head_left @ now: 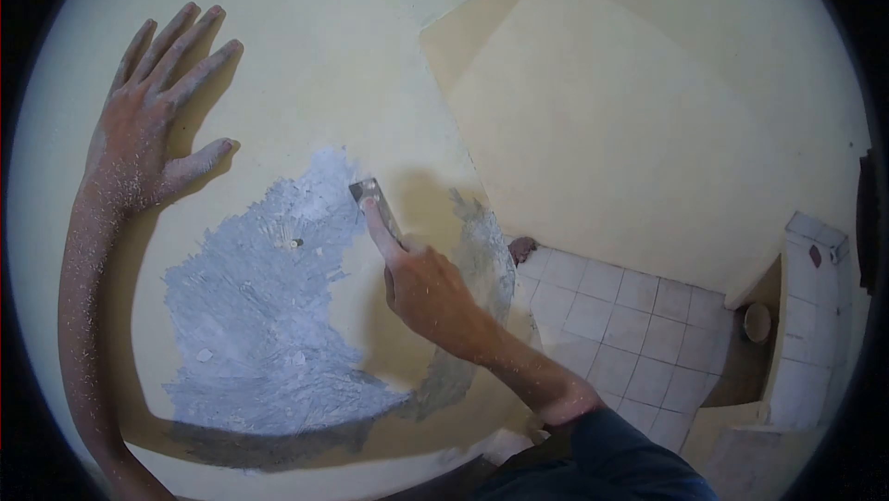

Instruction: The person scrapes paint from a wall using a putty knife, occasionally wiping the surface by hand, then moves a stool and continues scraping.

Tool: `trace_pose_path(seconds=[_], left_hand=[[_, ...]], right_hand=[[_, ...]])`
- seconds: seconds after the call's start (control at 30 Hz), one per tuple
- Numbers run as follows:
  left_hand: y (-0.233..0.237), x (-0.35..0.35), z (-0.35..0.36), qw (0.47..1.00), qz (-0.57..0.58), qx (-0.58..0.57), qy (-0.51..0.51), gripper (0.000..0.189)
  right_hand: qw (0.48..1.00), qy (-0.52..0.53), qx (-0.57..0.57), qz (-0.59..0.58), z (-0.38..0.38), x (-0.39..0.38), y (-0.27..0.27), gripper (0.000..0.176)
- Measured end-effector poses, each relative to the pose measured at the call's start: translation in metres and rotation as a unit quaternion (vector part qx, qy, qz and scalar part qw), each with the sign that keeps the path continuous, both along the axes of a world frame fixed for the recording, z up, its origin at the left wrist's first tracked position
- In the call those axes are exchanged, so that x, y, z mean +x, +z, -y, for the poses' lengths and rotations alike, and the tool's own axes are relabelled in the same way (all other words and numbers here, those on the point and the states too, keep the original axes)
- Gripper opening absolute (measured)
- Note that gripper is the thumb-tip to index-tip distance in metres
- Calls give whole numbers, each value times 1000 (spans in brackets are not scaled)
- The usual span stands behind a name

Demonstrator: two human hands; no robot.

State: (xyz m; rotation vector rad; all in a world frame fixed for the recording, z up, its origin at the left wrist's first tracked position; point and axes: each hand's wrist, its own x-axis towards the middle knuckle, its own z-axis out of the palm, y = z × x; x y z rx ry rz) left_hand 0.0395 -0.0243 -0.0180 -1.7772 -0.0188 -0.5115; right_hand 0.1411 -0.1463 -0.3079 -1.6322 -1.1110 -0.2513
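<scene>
My left hand point(157, 107) lies flat against the yellow wall point(315, 56) at the upper left, fingers spread, dusted with pale powder. My right hand point(421, 288) grips a metal scraper point(373, 200), with the index finger stretched along its blade. The blade's end is at the upper right edge of a scraped grey-white patch point(269, 316), where the yellow coat is gone. Inside the patch sits a small wall plug point(295, 243). A second grey scraped area point(483, 251) runs along the wall's edge, partly behind my right forearm.
Beyond the wall's edge is a white tiled floor point(607, 316) with a dark reddish lump point(522, 249) against the far wall. At the right are a tiled ledge point(806, 316) and a round bowl-like container point(757, 322).
</scene>
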Motion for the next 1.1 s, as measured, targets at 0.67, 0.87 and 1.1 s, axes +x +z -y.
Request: trace_pose_path(seconds=[0.67, 0.87, 1.1], left_hand=[[-1, -2, 0, 999, -20, -20, -19, 78], [-2, -2, -5, 999, -16, 5, -29, 83], [0, -2, -6, 999, -10, -1, -39, 83]], right_hand=[[998, -2, 57, 35, 1, 12, 9, 78], [999, 16, 44, -1, -2, 12, 14, 78], [1000, 15, 17, 9, 2, 9, 17, 82]])
